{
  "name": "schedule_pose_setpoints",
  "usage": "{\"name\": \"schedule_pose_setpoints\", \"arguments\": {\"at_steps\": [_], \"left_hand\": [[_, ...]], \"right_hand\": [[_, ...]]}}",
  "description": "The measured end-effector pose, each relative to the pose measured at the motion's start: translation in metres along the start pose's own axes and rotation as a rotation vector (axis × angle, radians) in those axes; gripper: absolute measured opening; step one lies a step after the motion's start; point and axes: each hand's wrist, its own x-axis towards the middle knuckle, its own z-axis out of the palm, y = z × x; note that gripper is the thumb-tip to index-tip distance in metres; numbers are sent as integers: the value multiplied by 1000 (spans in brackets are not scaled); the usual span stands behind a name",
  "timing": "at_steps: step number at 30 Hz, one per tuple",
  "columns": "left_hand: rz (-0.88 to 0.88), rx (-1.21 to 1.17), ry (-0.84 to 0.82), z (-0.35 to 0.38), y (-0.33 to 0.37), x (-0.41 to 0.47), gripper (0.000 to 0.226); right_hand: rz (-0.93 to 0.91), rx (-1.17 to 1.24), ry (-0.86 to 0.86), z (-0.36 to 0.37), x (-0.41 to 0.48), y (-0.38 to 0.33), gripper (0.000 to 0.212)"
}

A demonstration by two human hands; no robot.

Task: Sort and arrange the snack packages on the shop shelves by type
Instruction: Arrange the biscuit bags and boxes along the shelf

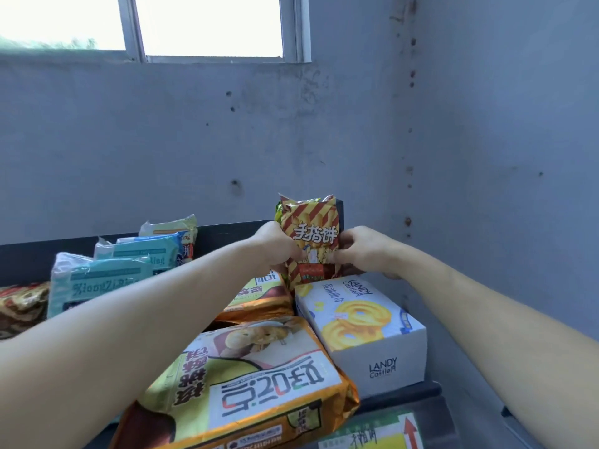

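1. Nearest, a large orange pack [246, 384] lies flat at the front of the shelf [405, 392], with a white box [363, 322] just beside it on the right; a second orange pack [259, 296] lies behind, probably grouped by type
2. Beyond the box, in the back right corner, the left hand [275, 247] and right hand [363, 251] hold a striped bag [311, 234] upright, fingers curled round its lower sides, likely to stand it facing forward against a green bag [278, 215] just behind
3. Farther left, blue packs [97, 283] stand in a row before the back rail [220, 234]
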Motion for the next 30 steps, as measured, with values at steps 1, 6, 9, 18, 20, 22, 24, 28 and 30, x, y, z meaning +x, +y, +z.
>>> {"name": "schedule_pose_setpoints", "arguments": {"at_steps": [1, 6, 9, 18, 20, 22, 24, 28, 30], "left_hand": [[-3, 22, 19, 1, -2, 1, 28], [-29, 48, 49, -2, -7, 3, 25], [-45, 56, 40, -3, -7, 2, 30], [-63, 86, 86, -47, 5, -23, 33], [-84, 85, 125, -60, 7, -32, 35], [-106, 98, 151, -71, 8, -42, 35], [-149, 111, 150, -77, 9, -53, 41], [-246, 169, 92, -77, 5, -74, 61], [-280, 232, 77, -77, -2, -77, 66]], "right_hand": [[4, -40, -2, 2, 2, 0, 6], [14, -54, -2, 6, 8, 1, 10], [14, -90, 9, 8, 10, 0, 5], [52, -116, 255, -13, -12, -37, 37], [-3, -105, 349, -11, -19, -54, 33], [-48, -90, 345, -2, -25, -71, 26], [-56, -73, 255, 12, -31, -86, 23], [30, -119, 66, 44, -38, -107, 23], [96, -132, 13, 57, -38, -109, 24]]}}
